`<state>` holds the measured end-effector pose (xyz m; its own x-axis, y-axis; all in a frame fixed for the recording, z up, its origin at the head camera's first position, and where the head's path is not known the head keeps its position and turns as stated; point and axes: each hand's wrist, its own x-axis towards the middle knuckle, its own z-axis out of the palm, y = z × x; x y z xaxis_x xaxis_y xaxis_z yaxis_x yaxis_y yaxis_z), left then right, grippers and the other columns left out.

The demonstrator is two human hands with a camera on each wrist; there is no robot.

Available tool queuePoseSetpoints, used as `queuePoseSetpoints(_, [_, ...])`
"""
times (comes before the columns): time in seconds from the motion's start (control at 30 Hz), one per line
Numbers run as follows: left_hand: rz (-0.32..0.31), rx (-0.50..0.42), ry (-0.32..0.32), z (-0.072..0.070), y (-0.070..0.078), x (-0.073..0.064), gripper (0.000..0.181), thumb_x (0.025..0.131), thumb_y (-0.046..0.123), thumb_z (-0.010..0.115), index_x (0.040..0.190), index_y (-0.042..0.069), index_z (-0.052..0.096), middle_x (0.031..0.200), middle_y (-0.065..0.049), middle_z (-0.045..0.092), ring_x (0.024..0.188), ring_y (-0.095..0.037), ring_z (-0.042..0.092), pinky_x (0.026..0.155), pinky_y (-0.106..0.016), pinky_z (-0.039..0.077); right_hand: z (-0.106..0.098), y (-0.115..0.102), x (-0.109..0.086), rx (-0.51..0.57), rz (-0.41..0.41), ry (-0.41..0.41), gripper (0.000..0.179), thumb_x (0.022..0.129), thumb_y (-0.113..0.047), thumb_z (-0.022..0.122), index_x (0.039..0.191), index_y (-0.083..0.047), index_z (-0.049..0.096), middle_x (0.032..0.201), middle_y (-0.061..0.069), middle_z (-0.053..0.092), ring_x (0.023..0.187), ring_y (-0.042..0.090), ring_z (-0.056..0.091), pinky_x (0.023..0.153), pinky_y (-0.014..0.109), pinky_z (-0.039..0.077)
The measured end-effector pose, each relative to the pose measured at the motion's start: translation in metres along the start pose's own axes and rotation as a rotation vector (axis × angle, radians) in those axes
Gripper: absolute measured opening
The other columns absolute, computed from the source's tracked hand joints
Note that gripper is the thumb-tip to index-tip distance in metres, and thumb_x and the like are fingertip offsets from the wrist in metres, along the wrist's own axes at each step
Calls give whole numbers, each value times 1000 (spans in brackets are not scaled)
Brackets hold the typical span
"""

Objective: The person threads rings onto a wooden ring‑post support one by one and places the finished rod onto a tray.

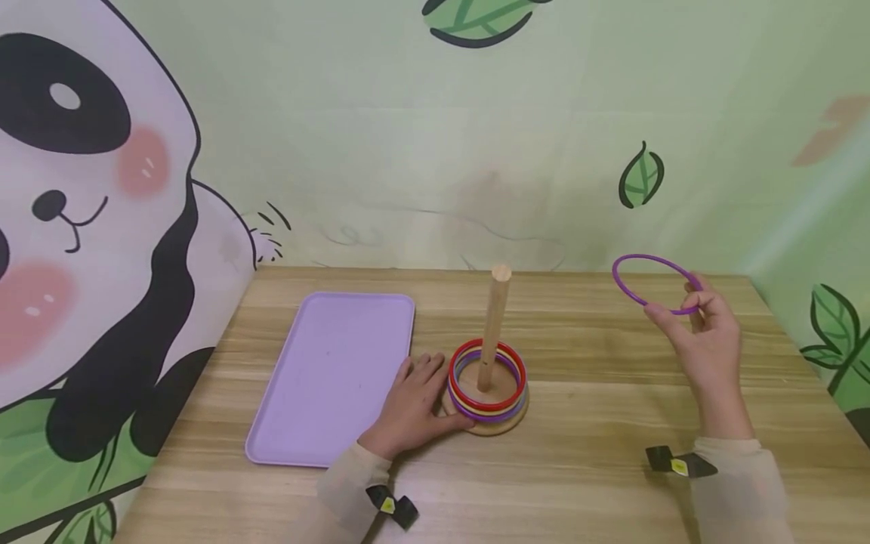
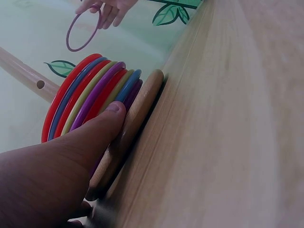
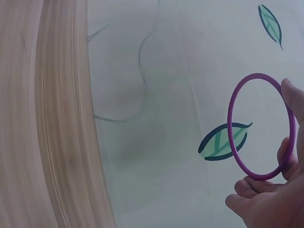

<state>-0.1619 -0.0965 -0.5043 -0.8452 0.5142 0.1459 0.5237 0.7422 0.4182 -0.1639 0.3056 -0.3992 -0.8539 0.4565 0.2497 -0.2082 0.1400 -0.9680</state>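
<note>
A wooden ring stand (image 1: 498,302) with an upright peg is on the table. Colored rings (image 1: 520,370) in red, blue, yellow and purple are stacked around its peg; a red one lies on top. My left hand (image 1: 414,408) holds the stand at its left and front side, the thumb (image 2: 102,128) against the lowest rings and the round base (image 2: 147,95). Off to the right, my right hand (image 1: 710,340) pinches a purple ring (image 1: 628,291) between thumb and fingers, raised above the table. Seen from the right wrist, the ring (image 3: 230,111) is before the wall.
A light purple tray (image 1: 326,370) lies left of the stand, close to my left hand. The wood-grain table (image 1: 584,453) meets a green wall (image 1: 381,151) at its back edge. A panda and leaves are printed on the wall.
</note>
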Motion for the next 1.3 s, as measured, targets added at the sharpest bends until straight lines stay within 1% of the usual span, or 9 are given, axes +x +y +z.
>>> queuePoseSetpoints(0.07, [1,4,3,0,-1,1,102,85,66,77,159,3,45,163,-23,42,154,-44,34,128,-59,12,2,-2,-1,24,-17,-14,32,87,6,82,86,-7,53,163,15,45,146,24,42,124,27,30])
queuePoseSetpoints(0.17, [-1,3,1,0,-1,1,102,86,66,77,159,3,45,163,-24,42,154,-44,33,128,-60,11,5,-4,-3,29,-29,-18,32,87,5,82,86,-7,52,163,16,45,147,25,43,125,29,29])
queuePoseSetpoints(0.37, [-4,-7,-13,1,1,1,103,86,66,76,160,3,44,163,-24,40,154,-44,33,129,-59,10,7,-10,-6,41,-42,-21,32,88,6,81,86,-6,52,162,17,46,146,26,44,128,38,23])
queuePoseSetpoints(0.47, [8,-5,0,3,1,3,103,86,66,77,160,3,44,163,-24,41,153,-44,34,129,-59,11,5,-12,-6,24,-55,-31,31,89,6,80,87,-6,51,161,17,46,146,26,44,128,36,25])
queuePoseSetpoints(0.63, [15,-2,6,4,0,4,103,85,66,77,160,3,44,163,-23,42,154,-44,34,129,-59,11,6,-14,-7,57,-62,-65,33,88,11,79,87,-5,51,162,19,44,145,24,45,124,28,31])
queuePoseSetpoints(0.7, [11,-7,4,3,0,3,103,85,66,77,159,3,45,163,-23,42,154,-44,34,128,-60,12,7,-15,-8,68,-69,-74,33,87,13,79,86,-4,50,162,20,44,145,24,45,124,28,31])
queuePoseSetpoints(0.83, [11,-13,9,2,0,1,103,85,66,78,159,3,45,162,-24,43,153,-45,34,128,-61,12,6,-18,-9,61,-95,-72,33,87,13,78,86,-4,50,162,18,45,145,25,44,126,32,29])
queuePoseSetpoints(1.07, [17,-16,11,1,2,5,102,85,65,78,159,3,46,162,-25,43,153,-46,34,128,-61,12,8,-24,-9,91,-135,-85,33,86,16,76,85,-5,51,160,22,46,142,25,46,122,28,34])
queuePoseSetpoints(1.3, [-1,-25,-8,1,3,3,104,84,66,78,159,2,45,162,-24,42,154,-46,32,129,-59,10,11,-25,-15,114,-138,-116,32,86,17,75,85,-4,51,160,21,46,143,26,45,123,29,33])
